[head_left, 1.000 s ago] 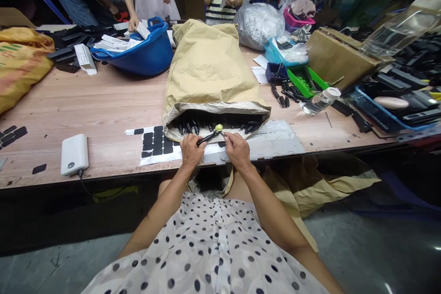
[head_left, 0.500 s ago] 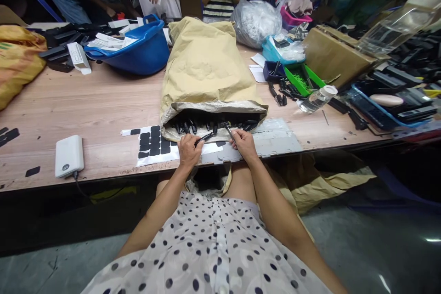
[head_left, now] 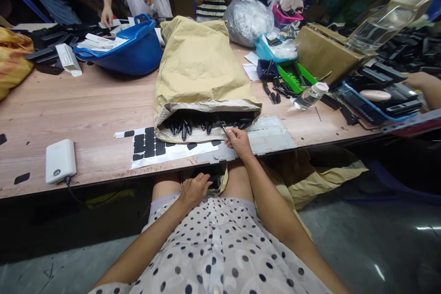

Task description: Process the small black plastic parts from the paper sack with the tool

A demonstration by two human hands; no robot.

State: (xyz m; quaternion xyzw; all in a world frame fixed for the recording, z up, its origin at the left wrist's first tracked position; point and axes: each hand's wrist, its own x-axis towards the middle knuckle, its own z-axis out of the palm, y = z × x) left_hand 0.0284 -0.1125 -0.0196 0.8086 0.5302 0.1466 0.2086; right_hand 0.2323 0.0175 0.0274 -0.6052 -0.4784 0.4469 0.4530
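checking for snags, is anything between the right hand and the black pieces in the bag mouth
Nothing visible; the slim tool in the right hand points into the open paper bag, where the black pieces lie.

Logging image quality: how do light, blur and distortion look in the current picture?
Head view: left hand and right hand fairly sharp; the opening of the kraft sack in deep shadow; glare streaking the floor at lower right; the large clear bottle at upper right soft and stretched, probably by the wide lens.
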